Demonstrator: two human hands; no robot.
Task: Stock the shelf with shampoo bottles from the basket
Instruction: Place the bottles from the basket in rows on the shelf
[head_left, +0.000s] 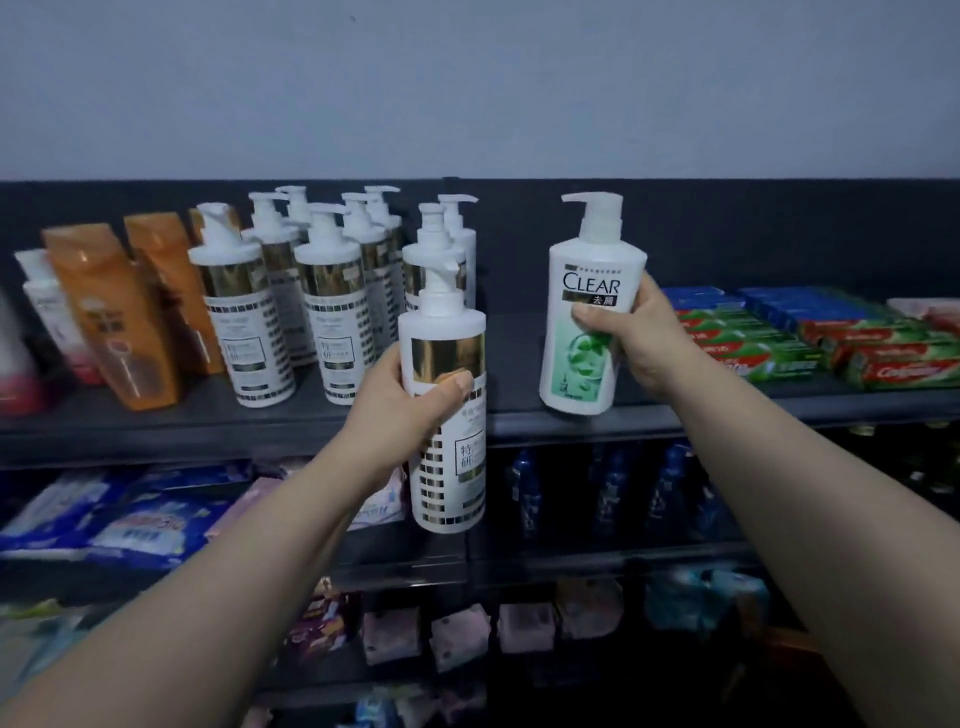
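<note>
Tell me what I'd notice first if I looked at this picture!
Two hands hold pump shampoo bottles in the middle. The left hand grips a white-and-gold bottle in front of the top shelf, and the right hand holds a white-and-green CLEAR bottle upright at that shelf's front edge. Behind the left hand stands a cluster of matching bottles, with toothpaste boxes lying to the right.
</note>
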